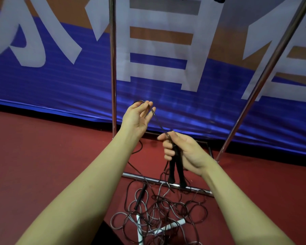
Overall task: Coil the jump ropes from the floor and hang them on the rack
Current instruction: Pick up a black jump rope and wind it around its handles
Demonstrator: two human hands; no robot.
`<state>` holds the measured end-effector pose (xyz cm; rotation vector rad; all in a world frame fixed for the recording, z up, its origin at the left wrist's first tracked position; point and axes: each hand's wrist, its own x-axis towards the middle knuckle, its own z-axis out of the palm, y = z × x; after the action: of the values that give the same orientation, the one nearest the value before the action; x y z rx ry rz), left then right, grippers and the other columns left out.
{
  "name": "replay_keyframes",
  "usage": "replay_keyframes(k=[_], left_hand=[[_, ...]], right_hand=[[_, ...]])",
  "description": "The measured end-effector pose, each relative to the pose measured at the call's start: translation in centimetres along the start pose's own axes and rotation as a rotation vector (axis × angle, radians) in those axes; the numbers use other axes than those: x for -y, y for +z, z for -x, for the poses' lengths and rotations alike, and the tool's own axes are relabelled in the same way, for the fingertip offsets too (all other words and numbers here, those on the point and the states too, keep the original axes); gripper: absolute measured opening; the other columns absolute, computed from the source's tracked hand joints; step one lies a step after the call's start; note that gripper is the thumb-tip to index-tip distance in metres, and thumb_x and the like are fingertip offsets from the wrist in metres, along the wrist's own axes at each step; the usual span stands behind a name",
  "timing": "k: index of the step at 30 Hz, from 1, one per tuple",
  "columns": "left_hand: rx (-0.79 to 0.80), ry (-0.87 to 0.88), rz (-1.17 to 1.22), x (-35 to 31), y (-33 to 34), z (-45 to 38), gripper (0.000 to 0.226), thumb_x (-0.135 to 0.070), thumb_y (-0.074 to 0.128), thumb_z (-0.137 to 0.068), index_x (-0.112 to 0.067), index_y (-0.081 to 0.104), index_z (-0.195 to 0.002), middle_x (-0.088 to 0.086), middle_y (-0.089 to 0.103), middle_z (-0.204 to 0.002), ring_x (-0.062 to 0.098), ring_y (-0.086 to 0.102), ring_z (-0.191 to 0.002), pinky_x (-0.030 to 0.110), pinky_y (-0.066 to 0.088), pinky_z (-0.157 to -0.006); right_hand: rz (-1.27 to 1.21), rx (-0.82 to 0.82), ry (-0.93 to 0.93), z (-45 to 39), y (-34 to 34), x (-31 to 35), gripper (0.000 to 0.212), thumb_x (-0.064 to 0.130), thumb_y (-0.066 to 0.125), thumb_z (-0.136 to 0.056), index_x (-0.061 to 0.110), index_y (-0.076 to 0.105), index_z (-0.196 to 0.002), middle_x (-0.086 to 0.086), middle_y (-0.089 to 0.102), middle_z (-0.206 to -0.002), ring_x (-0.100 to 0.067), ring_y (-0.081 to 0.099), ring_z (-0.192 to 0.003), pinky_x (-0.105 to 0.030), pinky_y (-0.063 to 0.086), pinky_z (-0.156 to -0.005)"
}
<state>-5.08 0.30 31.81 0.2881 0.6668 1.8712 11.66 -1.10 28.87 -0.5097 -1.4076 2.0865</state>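
The right hand (182, 152) grips a pair of black handles (175, 167) of a jump rope; its fingers (168, 147) are curled round the upper part of both handles, with the thumb tip pressed against the cord where it leaves the handle tops. The lower ends of the handles hang below the fingers, pointing down toward the floor (42, 156).

The left hand (138, 117) is raised above and to the left of the right-hand fingers, palm turned toward the camera. Its fingers are loosely bent and slightly spread, and the dark cord (157, 121) passes over the fingertips (149, 104), forming a small loop at the top. Whether the thumb pinches the cord against the fingertips cannot be told. From there the cord runs down and to the right into the right-hand fingers.

Below both hands, a tangled pile of ropes (159, 213) lies on the floor, dark and grey cords mixed. It includes a black handle (140, 197) and two white handles (168, 227).

The rack (112, 68) stands just beyond the fingers: chrome uprights on either side and a chrome base bar on the floor, directly under the hanging handles. A blue banner (60, 82) with white characters is behind it.
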Motion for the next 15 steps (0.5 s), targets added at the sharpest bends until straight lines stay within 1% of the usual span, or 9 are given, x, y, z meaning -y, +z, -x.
replay_keyframes(k=[2,3,5,7,9,11,12,13,15], left_hand=[[-0.012,0.003,-0.010,-0.1,-0.1,-0.1,0.021,0.008,0.052,-0.092,-0.007,0.049,-0.077,0.008,0.059,-0.079,0.013,0.067,-0.070,0.027,0.058,-0.063],[-0.013,-0.011,-0.039,-0.1,-0.1,-0.1,0.020,0.006,0.051,-0.093,-0.006,0.050,-0.077,0.008,0.059,-0.078,0.013,0.067,-0.069,0.029,0.058,-0.063],[-0.033,-0.103,-0.142,-0.1,0.0,0.2,0.018,0.000,0.047,-0.096,-0.005,0.050,-0.078,0.010,0.061,-0.074,0.015,0.066,-0.065,0.035,0.056,-0.067],[-0.043,-0.262,-0.313,0.2,0.1,0.9,0.018,-0.009,0.042,-0.098,-0.005,0.046,-0.081,0.012,0.060,-0.068,0.017,0.064,-0.055,0.038,0.049,-0.070],[-0.012,-0.408,-0.501,0.6,0.2,1.7,0.022,-0.020,0.040,-0.100,-0.004,0.047,-0.088,0.015,0.060,-0.081,0.023,0.064,-0.066,0.038,0.046,-0.071],[0.112,-0.487,-0.695,1.2,0.2,2.5,0.031,-0.033,0.037,-0.100,-0.006,0.053,-0.095,0.011,0.063,-0.090,0.023,0.062,-0.078,0.036,0.046,-0.074],[0.200,-0.493,-0.805,1.6,0.4,2.9,0.038,-0.038,0.034,-0.101,-0.009,0.057,-0.096,0.008,0.065,-0.089,0.020,0.063,-0.079,0.033,0.046,-0.075],[0.277,-0.489,-0.906,2.0,0.6,3.5,0.043,-0.042,0.030,-0.101,-0.012,0.060,-0.094,0.004,0.067,-0.085,0.015,0.064,-0.075,0.030,0.046,-0.073],[0.364,-0.469,-1.037,3.0,1.0,4.2,0.050,-0.044,0.026,-0.102,-0.012,0.062,-0.089,0.002,0.065,-0.074,0.009,0.059,-0.059,0.023,0.042,-0.061]], right_hand=[[-0.035,-0.007,-0.058,0.1,-0.3,0.3,0.033,0.039,0.080,-0.068,0.011,0.067,-0.081,0.004,0.043,-0.061,-0.007,0.039,-0.049,-0.020,0.039,-0.050],[-0.035,-0.029,-0.084,0.2,-0.3,0.5,0.028,0.035,0.080,-0.069,0.012,0.066,-0.077,0.003,0.044,-0.061,-0.008,0.040,-0.049,-0.021,0.040,-0.051],[-0.062,-0.122,-0.129,0.3,-0.2,1.0,0.018,0.026,0.069,-0.078,0.010,0.061,-0.076,0.001,0.047,-0.059,-0.010,0.042,-0.050,-0.022,0.043,-0.054],[-0.153,-0.227,-0.178,0.3,-0.3,1.6,0.013,0.021,0.055,-0.082,0.008,0.054,-0.078,-0.001,0.051,-0.060,-0.012,0.048,-0.053,-0.024,0.046,-0.059],[-0.279,-0.294,-0.215,0.3,-0.6,2.0,0.013,0.021,0.053,-0.081,0.008,0.054,-0.079,-0.003,0.057,-0.063,-0.015,0.057,-0.060,-0.026,0.053,-0.064],[-0.372,-0.330,-0.238,0.4,-1.0,2.3,0.013,0.022,0.053,-0.081,0.009,0.055,-0.080,-0.005,0.065,-0.069,-0.018,0.067,-0.070,-0.029,0.057,-0.072],[-0.395,-0.338,-0.253,0.4,-1.1,2.3,0.013,0.022,0.051,-0.083,0.009,0.054,-0.081,-0.006,0.068,-0.073,-0.019,0.070,-0.077,-0.030,0.057,-0.078],[-0.405,-0.342,-0.272,0.4,-1.1,2.4,0.014,0.022,0.049,-0.087,0.010,0.053,-0.081,-0.007,0.071,-0.078,-0.019,0.070,-0.085,-0.031,0.055,-0.084],[-0.401,-0.352,-0.319,0.5,-1.1,2.6,0.018,0.020,0.042,-0.095,0.011,0.051,-0.082,-0.011,0.072,-0.095,-0.018,0.066,-0.104,-0.031,0.045,-0.096]])
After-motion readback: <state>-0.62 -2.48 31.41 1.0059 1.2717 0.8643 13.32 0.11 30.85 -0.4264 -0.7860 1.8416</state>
